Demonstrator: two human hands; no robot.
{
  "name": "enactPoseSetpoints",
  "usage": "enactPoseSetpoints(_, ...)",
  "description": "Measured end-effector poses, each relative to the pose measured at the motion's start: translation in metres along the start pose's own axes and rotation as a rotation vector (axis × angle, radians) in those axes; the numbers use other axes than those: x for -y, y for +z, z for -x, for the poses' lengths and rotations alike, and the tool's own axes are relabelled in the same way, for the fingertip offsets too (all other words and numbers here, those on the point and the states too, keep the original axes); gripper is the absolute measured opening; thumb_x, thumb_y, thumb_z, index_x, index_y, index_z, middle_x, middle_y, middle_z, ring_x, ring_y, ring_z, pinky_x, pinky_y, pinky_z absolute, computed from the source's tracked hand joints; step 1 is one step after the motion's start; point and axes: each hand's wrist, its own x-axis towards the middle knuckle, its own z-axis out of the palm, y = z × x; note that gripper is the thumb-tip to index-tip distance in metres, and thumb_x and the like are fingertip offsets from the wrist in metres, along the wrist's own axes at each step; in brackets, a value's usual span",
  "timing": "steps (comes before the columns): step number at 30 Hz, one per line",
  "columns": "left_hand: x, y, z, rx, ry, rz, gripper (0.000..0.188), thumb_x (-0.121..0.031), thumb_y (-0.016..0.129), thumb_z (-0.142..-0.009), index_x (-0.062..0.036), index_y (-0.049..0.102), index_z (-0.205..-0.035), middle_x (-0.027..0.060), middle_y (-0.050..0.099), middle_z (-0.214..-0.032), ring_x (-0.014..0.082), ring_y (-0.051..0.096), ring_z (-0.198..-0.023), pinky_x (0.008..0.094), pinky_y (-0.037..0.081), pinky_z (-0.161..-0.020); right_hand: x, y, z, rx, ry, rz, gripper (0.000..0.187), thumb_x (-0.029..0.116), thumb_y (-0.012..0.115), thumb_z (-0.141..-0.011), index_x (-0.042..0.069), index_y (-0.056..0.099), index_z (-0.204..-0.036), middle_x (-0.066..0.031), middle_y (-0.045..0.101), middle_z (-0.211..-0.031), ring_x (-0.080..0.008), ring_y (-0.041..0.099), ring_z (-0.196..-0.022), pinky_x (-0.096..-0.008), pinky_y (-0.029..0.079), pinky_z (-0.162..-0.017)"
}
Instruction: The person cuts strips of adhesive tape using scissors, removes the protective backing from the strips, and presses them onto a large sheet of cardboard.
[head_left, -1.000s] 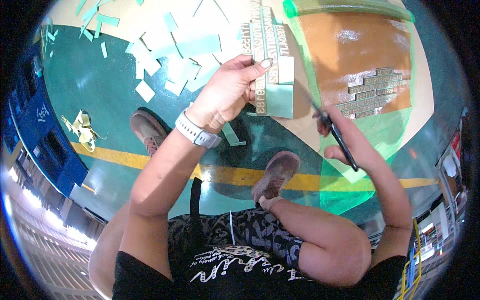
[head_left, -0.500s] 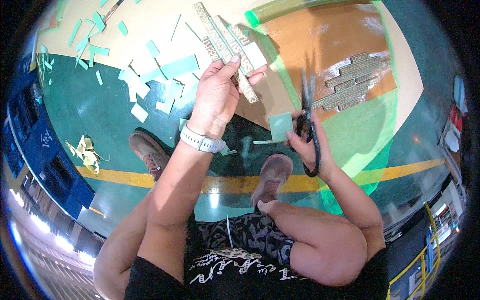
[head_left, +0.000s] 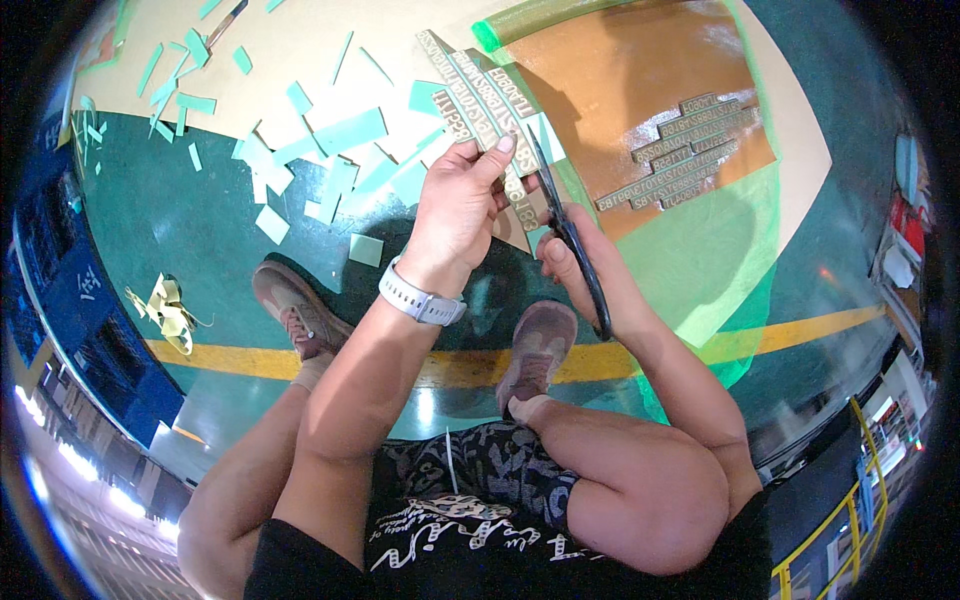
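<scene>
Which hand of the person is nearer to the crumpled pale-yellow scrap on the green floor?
Left. The left hand, pinching the character strips, is above and right of the scrap; the right hand, holding the scissors, is farther right.

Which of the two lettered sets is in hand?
The left set, pinched in the left hand beside the scissors; the other set lies on the orange sheet, untouched.

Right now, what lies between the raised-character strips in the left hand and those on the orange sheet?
In the head view: the black-handled scissors in the right hand, then the green border, then bare orange sheet.
</scene>
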Motion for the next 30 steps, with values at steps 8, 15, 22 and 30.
enactPoseSetpoints(8,0.0037,0.0009,0.0048,0.028,0.032,-0.03,0.018,-0.016,0.054,-0.091,-0.0011,0.057,-0.099,0.0067,0.063,-0.082,0.0149,0.062,-0.07,0.0338,0.056,-0.06,-0.0005,0.0038,0.0029,-0.032,-0.066,0.012,0.047,0.043,0.049,-0.091,-0.001,0.045,-0.106,-0.0116,0.048,-0.089,-0.0183,0.048,-0.078,-0.0306,0.042,-0.071)
enactPoseSetpoints(15,0.0024,0.0009,0.0067,0.048,0.059,-0.053,0.016,-0.016,0.054,-0.091,-0.0017,0.057,-0.099,0.0067,0.063,-0.082,0.0145,0.062,-0.069,0.0312,0.055,-0.059,0.0026,0.0027,0.0039,-0.023,0.002,0.018,0.046,0.043,0.049,-0.091,-0.001,0.045,-0.103,-0.0099,0.049,-0.081,-0.017,0.048,-0.073,-0.0299,0.042,-0.067)
enactPoseSetpoints(22,0.006,0.004,0.0074,0.024,0.067,-0.043,0.015,-0.015,0.054,-0.091,-0.0017,0.057,-0.098,0.0062,0.063,-0.081,0.0138,0.062,-0.068,0.0304,0.055,-0.058,-0.0006,0.0027,0.0036,-0.038,-0.029,0.032,0.048,0.045,0.05,-0.09,-0.001,0.045,-0.104,-0.0098,0.049,-0.078,-0.016,0.048,-0.071,-0.0299,0.043,-0.065)
enactPoseSetpoints(30,0.0057,0.0078,0.008,0.01,0.067,-0.03,0.015,-0.015,0.054,-0.091,-0.0017,0.058,-0.098,0.0057,0.063,-0.081,0.0134,0.061,-0.068,0.0267,0.052,-0.06,0.0011,0.0004,0.0038,-0.034,-0.004,0.056,0.046,0.043,0.051,-0.09,0.0,0.044,-0.104,-0.0093,0.05,-0.077,-0.015,0.048,-0.071,-0.0294,0.043,-0.064)
